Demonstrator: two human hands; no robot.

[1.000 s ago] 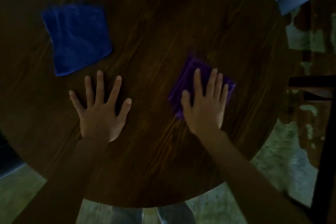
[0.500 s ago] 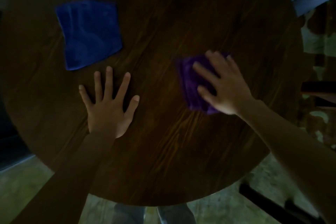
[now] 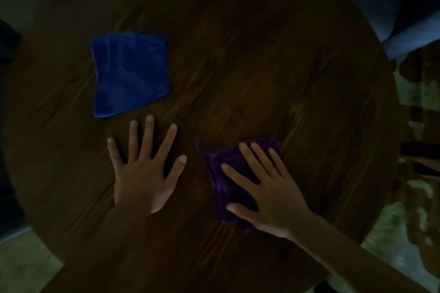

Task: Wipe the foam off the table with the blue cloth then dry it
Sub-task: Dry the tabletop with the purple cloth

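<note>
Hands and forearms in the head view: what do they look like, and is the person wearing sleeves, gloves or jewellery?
Both the left hand and the right hand are bare, with no gloves. No ring, watch or bracelet shows, though the picture is dim. Both forearms are uncovered as far as the frame shows them, so no sleeve is in view. The fingernails look short and unpainted.
</note>
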